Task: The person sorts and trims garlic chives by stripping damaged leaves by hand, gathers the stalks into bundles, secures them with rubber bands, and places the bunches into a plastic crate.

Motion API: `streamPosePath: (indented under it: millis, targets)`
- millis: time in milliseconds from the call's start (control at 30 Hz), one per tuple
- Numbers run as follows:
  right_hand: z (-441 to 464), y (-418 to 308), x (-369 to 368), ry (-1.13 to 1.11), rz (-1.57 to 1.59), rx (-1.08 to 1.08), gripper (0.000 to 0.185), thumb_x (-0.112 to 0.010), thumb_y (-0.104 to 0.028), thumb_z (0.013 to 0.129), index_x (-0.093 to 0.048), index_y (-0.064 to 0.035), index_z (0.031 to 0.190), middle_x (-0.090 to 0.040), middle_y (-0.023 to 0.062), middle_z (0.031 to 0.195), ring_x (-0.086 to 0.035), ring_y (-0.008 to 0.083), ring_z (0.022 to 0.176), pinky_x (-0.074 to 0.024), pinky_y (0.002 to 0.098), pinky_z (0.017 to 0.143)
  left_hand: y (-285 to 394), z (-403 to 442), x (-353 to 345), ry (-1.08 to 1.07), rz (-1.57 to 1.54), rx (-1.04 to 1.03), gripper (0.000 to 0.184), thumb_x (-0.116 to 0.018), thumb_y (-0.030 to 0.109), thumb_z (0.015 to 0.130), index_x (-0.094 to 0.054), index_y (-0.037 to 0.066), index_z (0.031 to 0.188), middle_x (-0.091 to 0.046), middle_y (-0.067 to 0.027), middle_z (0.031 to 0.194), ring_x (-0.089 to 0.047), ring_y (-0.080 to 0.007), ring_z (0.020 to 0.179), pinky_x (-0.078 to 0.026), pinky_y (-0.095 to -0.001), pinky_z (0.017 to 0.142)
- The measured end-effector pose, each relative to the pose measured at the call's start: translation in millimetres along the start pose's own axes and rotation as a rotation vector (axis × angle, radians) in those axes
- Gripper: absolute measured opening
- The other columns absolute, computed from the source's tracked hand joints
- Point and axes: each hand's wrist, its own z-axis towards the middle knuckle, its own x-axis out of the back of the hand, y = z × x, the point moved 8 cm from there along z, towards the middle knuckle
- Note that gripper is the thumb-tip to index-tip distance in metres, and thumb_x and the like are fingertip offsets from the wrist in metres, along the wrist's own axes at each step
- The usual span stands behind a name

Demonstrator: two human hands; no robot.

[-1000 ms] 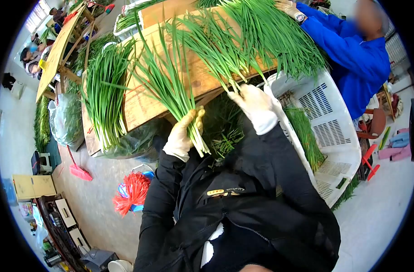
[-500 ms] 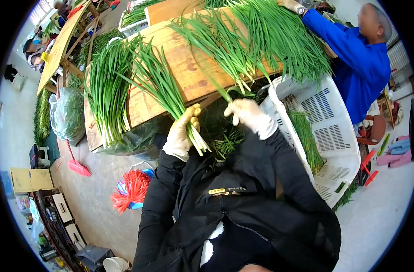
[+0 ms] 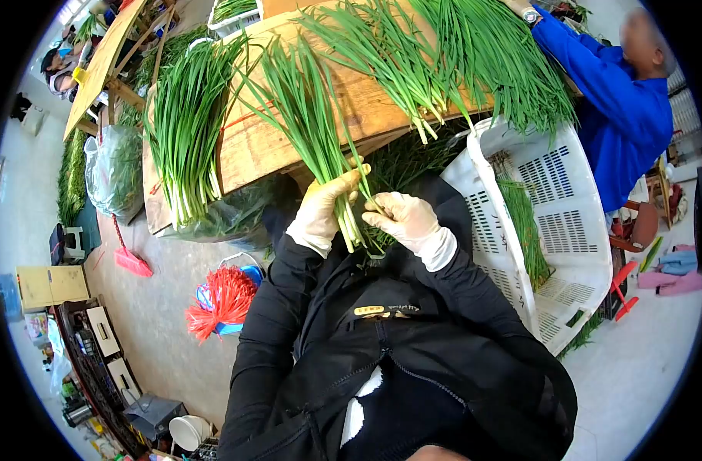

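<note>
My gloved left hand [image 3: 324, 209] is closed around a bunch of garlic chives [image 3: 308, 127], pale stem ends pointing down toward my lap. Beside it my gloved right hand [image 3: 407, 223] pinches the lower end of a single chive stalk [image 3: 355, 157], which runs up along the bunch. On the wooden table [image 3: 247, 165] lies a thick pile of chives [image 3: 185, 127] at the left. A smaller loose pile [image 3: 393, 65] and a large heap [image 3: 497, 69] lie toward the right.
A white plastic crate [image 3: 547, 207] with greens inside leans at my right. Behind it stands a person in a blue jacket [image 3: 612, 100]. Red ties [image 3: 222, 300] fill a blue bucket on the floor, near a pink brush [image 3: 132, 263]. A bag of greens [image 3: 116, 173] stands further left.
My right hand has moved left and down, bringing its stalk against the bunch. My left hand has shifted slightly right, and the bunch now stands more upright.
</note>
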Motion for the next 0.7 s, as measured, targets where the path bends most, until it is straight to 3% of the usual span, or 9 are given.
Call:
streamPosePath:
  millis: [200, 300, 367, 433, 500, 567, 633, 667, 700]
  targets:
    - [-5.2, 20.0, -34.3, -0.288, 0.957, -0.411, 0.024, -0.05, -0.026, 0.089, -0.058, -0.0066, 0.079, -0.054, -0.002, 0.059, -0.048, 0.005, 0.052, -0.0359, 0.0179, 0.049, -11.6, -5.3, 2.6, -0.008, -0.052, 0.06, 0.038, -0.057, 0.009, 0.081, -0.048, 0.001, 0.117, -0.061, -0.0043, 0.102, -0.051, -0.0055, 0.06, -0.044, -0.0173, 0.056]
    - [0.9, 29.6, -44.6, -0.274, 0.999, -0.431, 0.023, -0.05, -0.024, 0.089, -0.059, -0.0067, 0.077, -0.054, -0.0022, 0.059, -0.047, 0.0048, 0.051, -0.0345, 0.0179, 0.048, -18.3, -10.8, -1.1, 0.036, -0.105, 0.119, 0.037, -0.058, 0.01, 0.081, -0.05, 0.0, 0.116, -0.061, -0.0041, 0.102, -0.051, -0.0061, 0.061, -0.043, -0.0165, 0.058]
    - [1.2, 33.9, -43.8, -0.205, 0.873, -0.38, 0.023, -0.049, -0.023, 0.089, -0.059, -0.0049, 0.08, -0.055, 0.0, 0.06, -0.049, 0.0071, 0.052, -0.0376, 0.0195, 0.048, -15.8, -6.7, 6.8, 0.04, -0.039, 0.04, 0.035, -0.059, 0.01, 0.081, -0.052, -0.001, 0.113, -0.062, -0.0045, 0.1, -0.052, -0.0063, 0.062, -0.043, -0.0164, 0.057]
    - [2.7, 7.4, 5.0, 0.232, 0.249, 0.026, 0.021, -0.049, -0.02, 0.088, -0.06, -0.0033, 0.083, -0.056, 0.0029, 0.064, -0.053, 0.0116, 0.053, -0.0424, 0.0223, 0.051, -7.5, -6.3, 6.0, 0.045, 0.022, -0.034, 0.033, -0.06, 0.01, 0.08, -0.054, -0.001, 0.11, -0.062, -0.005, 0.099, -0.052, -0.0065, 0.062, -0.043, -0.0162, 0.057]
    - [-10.8, 11.6, 17.3, 0.343, 0.336, 0.003, 0.018, -0.049, -0.018, 0.087, -0.059, -0.0033, 0.083, -0.057, 0.0061, 0.068, -0.057, 0.0185, 0.056, -0.0469, 0.0282, 0.052, 3.3, -6.2, 14.0, 0.187, 0.069, -0.098, 0.03, -0.062, 0.01, 0.079, -0.056, -0.002, 0.105, -0.063, -0.0064, 0.095, -0.053, -0.0068, 0.063, -0.043, -0.016, 0.056]
    - [-32.8, 1.4, 27.6, 0.35, -0.105, 0.173, 0.017, -0.05, -0.019, 0.087, -0.058, -0.0037, 0.082, -0.058, 0.0079, 0.069, -0.058, 0.0214, 0.058, -0.0477, 0.0316, 0.052, 13.1, -2.8, 22.0, 0.18, 0.043, -0.127, 0.032, -0.063, 0.01, 0.078, -0.055, -0.004, 0.106, -0.063, -0.0089, 0.095, -0.053, -0.0073, 0.062, -0.043, -0.0161, 0.055]
    - [-66.1, 56.7, -2.5, 0.035, -0.154, -0.135, 0.026, -0.046, -0.028, 0.088, -0.058, -0.0045, 0.084, -0.06, 0.0106, 0.072, -0.06, 0.0253, 0.064, -0.0487, 0.0334, 0.057, 23.3, -3.7, 21.6, 0.178, -0.012, -0.131, 0.027, -0.064, 0.005, 0.076, -0.057, -0.005, 0.1, -0.064, -0.0085, 0.087, -0.051, -0.0086, 0.059, -0.041, -0.0172, 0.054]
    - [-81.6, 77.8, -21.8, -0.307, -0.331, -0.343, 0.038, -0.04, -0.038, 0.089, -0.059, -0.005, 0.087, -0.06, 0.0131, 0.074, -0.061, 0.0282, 0.07, -0.0486, 0.0361, 0.063, 26.1, -2.7, 22.2, 0.16, 0.004, -0.145, 0.028, -0.064, 0.005, 0.075, -0.057, -0.006, 0.101, -0.064, -0.0086, 0.088, -0.051, -0.0084, 0.06, -0.04, -0.0171, 0.054]
    - [-96.3, 80.3, -36.2, -0.608, -0.369, -0.306, 0.05, -0.032, -0.047, 0.089, -0.059, -0.0048, 0.088, -0.06, 0.0136, 0.073, -0.061, 0.0291, 0.074, -0.0477, 0.0381, 0.067, 25.9, -2.5, 21.9, 0.161, 0.002, -0.144, 0.028, -0.064, 0.005, 0.075, -0.057, -0.006, 0.101, -0.064, -0.0086, 0.088, -0.051, -0.0084, 0.06, -0.04, -0.0171, 0.054]
